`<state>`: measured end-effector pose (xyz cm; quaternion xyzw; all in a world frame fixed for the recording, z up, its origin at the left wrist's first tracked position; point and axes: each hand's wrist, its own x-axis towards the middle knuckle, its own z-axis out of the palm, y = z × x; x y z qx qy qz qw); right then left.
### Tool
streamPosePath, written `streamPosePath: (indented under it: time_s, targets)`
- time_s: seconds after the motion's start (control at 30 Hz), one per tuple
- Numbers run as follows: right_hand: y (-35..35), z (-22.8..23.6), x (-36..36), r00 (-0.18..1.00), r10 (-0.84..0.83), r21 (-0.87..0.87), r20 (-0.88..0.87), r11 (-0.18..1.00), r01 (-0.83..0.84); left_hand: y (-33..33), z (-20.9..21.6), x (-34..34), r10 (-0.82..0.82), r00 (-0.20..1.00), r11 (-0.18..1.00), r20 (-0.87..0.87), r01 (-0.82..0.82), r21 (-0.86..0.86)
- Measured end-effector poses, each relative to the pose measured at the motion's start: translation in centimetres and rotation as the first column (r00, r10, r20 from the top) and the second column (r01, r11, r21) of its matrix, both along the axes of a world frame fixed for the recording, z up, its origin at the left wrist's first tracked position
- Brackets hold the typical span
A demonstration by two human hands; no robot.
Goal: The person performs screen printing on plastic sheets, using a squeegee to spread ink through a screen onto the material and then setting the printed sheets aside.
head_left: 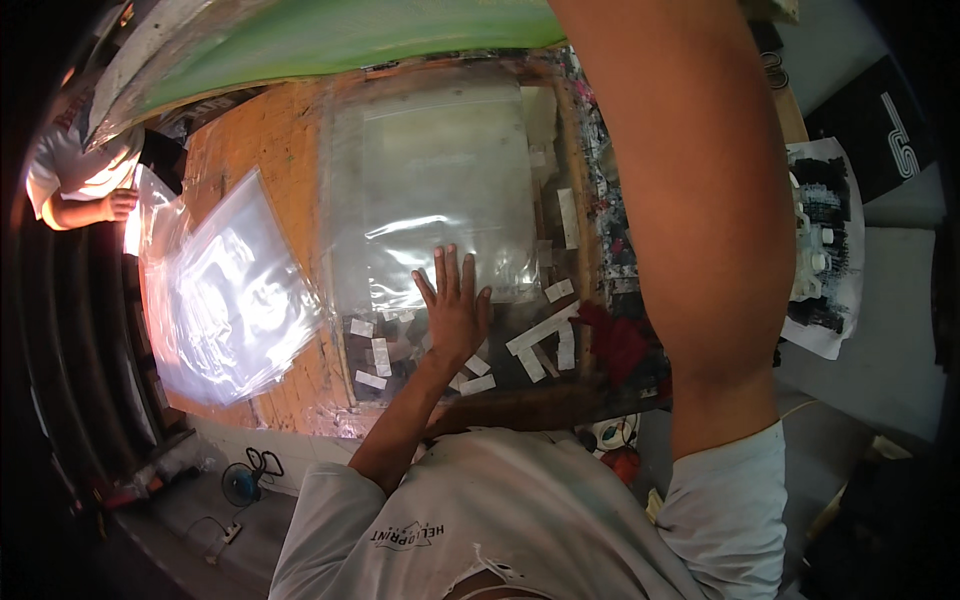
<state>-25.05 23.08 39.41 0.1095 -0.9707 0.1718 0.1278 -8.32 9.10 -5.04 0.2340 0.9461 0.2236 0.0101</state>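
My left hand (457, 325) lies palm down with its fingers spread, at the near edge of a clear plastic sheet or bag (445, 180). That clear piece rests flat on a printing board, and light glints off its creases beside my fingertips. Strips of pale tape (545, 328) are stuck on the board around my wrist. My right arm (705, 200) is raised and reaches forward past the top edge of the view, so the right hand is out of sight. Above the board's far side stands a tilted green screen panel (350, 45) with a pale frame.
A loose stack of clear plastic bags (235, 300) lies on the orange wooden table (290, 130) at left. Another person (85, 175) stands beyond it, a hand near the bags. A dark red cloth (612, 345) sits right of the board. A small fan (240, 483) is on the floor.
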Motion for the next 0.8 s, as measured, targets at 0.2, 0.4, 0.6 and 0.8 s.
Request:
streamPosePath:
  time_s: [0.2, 0.4, 0.6, 0.8]
  targets:
    - [-0.5, -0.3, 0.2, 1.000, 0.012, 0.008, -0.012, 1.000, -0.011, -0.5, -0.2, 0.9, -0.017, 1.000, 1.000, -0.006, 0.017, -0.012]
    - [-1.1, -0.5, -0.1, 0.999, 0.006, -0.008, 0.036, 1.000, -0.006, -0.6, -0.7, 0.8, -0.040, 0.999, 0.999, 0.000, 0.040, -0.007]
    - [-1.3, -5.3, 3.4, 0.989, 0.090, -0.014, -0.119, 0.996, -0.092, -1.7, 5.4, 0.8, 0.047, 0.993, 0.966, 0.104, -0.072, 0.249]
    - [-4.8, -22.6, 14.6, 0.989, 0.027, -0.086, -0.145, 0.996, -0.039, -6.9, 14.5, 7.1, -0.150, 0.802, -0.187, 0.578, -0.597, 0.780]
